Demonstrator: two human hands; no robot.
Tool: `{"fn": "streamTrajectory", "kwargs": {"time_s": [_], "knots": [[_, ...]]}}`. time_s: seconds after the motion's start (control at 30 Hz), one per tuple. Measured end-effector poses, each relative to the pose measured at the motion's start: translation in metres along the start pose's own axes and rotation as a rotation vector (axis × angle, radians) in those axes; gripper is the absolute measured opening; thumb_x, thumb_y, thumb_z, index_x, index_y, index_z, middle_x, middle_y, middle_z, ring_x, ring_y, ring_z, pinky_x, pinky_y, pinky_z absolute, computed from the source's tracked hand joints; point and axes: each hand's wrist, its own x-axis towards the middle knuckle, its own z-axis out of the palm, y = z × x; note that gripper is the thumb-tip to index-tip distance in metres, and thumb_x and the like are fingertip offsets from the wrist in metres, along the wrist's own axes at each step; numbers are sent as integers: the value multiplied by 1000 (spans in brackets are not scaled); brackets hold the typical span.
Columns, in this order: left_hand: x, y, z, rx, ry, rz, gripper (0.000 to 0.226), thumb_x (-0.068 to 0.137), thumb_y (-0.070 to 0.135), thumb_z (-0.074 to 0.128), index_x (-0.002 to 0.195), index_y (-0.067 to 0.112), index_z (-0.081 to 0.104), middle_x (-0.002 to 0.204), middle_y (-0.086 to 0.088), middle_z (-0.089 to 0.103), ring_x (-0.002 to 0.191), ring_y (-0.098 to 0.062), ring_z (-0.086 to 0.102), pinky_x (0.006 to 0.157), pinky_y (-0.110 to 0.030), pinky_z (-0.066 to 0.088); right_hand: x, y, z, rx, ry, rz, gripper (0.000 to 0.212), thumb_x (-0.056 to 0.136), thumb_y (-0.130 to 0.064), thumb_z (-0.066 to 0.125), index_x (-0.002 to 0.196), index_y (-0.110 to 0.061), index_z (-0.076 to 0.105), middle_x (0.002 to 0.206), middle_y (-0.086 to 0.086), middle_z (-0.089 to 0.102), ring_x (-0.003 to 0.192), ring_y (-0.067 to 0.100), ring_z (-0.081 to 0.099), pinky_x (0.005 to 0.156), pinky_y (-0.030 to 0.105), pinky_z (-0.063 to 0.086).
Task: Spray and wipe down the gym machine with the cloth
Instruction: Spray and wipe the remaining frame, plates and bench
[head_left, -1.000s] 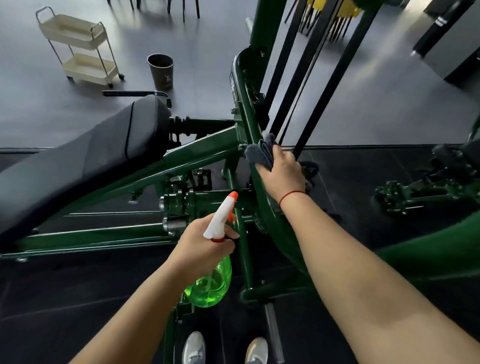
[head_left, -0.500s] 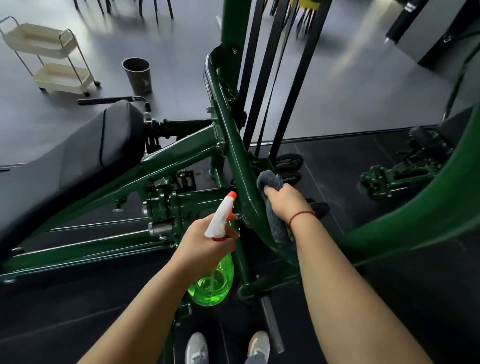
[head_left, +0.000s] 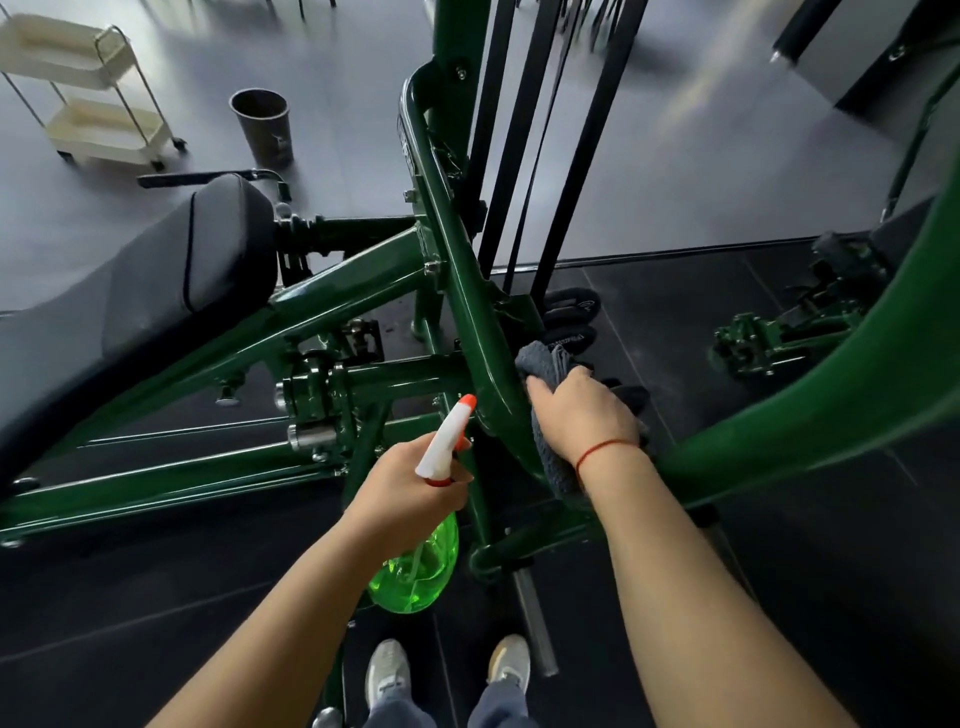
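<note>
Right hand (head_left: 582, 415) clutches the cloth (head_left: 545, 364) against the green frame (head_left: 467, 291); at its eight o'clock, left hand (head_left: 410, 493) grips the sprayer (head_left: 415, 566).

- A smooth grey floor (head_left: 727, 171) fills the far half, with soft streaks of light across it.
- Nearer, dark floor tiles (head_left: 857, 571) meet the grey along a straight edge.
- A cream two-tier trolley (head_left: 109, 140) on wheels stands far left.
- A dark round bin (head_left: 265, 135) stands near the trolley.
- A dark, blurred unit (head_left: 872, 52) fills the upper right corner.
</note>
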Motion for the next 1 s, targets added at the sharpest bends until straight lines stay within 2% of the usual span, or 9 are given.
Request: {"fn": "streamTrajectory", "kwargs": {"time_s": [0.1, 0.2, 0.3, 0.37, 0.57, 0.7, 0.8, 0.9, 1.0], "knots": [[3, 1, -2, -46, 18, -9, 35, 61, 20, 65, 94, 31, 69, 92, -17, 73, 69, -24, 60, 64, -37, 48, -32, 5, 14, -224, 261, -177, 54, 95, -57, 40, 119, -9, 45, 111, 14, 64, 102, 35, 62, 86, 47, 45], [8, 0, -9, -50, 43, -23, 34, 59, 23, 63, 92, 27, 70, 92, -19, 72, 69, -23, 60, 64, -37, 47, -50, 4, 36, -353, 377, -241, 58, 84, -51, 58, 123, -8, 52, 109, 16, 63, 100, 36, 60, 83, 49, 46], [13, -3, -17, -44, 66, -12, 44, 59, 23, 62, 100, 9, 67, 94, -22, 70, 69, -23, 60, 63, -38, 48, -49, -2, 61, -366, 513, -313, 51, 83, -30, 69, 128, -10, 55, 123, 20, 61, 107, 38, 58, 87, 52, 44], [15, -4, -22, -54, 75, -13, 40, 62, 20, 65, 101, 9, 67, 95, -22, 71, 67, -23, 59, 62, -38, 46, -42, -8, 71, -391, 571, -420, 47, 88, -19, 64, 133, -15, 52, 134, 19, 56, 116, 38, 55, 92, 53, 41], [19, -10, -42, -80, 102, 7, 27, 79, 2, 68, 102, 18, 66, 93, -19, 72, 65, -19, 56, 62, -36, 45, -5, -53, 58, -502, 513, -587, 45, 84, -14, 52, 126, -25, 63, 143, 13, 52, 125, 37, 50, 94, 50, 41], [13, -12, -53, -130, 136, -22, 26, 69, 14, 68, 95, 17, 70, 93, -15, 73, 64, -20, 56, 61, -36, 45, 35, -104, 46, -753, 360, -647, 40, 95, -16, 44, 134, -18, 52, 154, 14, 35, 139, 39, 29, 107, 52, 26], [7, -15, -58, -133, 168, -35, 33, 64, 24, 60, 96, 26, 68, 91, -9, 74, 68, -29, 61, 61, -40, 49, 64, -141, 38, -939, 348, -602, 39, 96, -19, 44, 132, -16, 57, 140, 15, 45, 133, 39, 33, 106, 52, 27], [3, -24, -60, -118, 193, -52, 38, 66, 26, 57, 102, 21, 65, 92, -10, 72, 66, -29, 58, 59, -47, 50, 74, -157, 39, -1016, 308, -613, 38, 96, -21, 44, 130, -20, 60, 134, 12, 51, 130, 38, 37, 109, 52, 27], [3, -29, -59, -120, 199, -62, 33, 72, 20, 60, 100, 36, 64, 92, -12, 73, 65, -27, 58, 57, -40, 47, 64, -150, 45, -1128, 211, -752, 30, 94, -27, 49, 119, -26, 64, 121, 3, 61, 122, 31, 42, 108, 46, 25]]}}
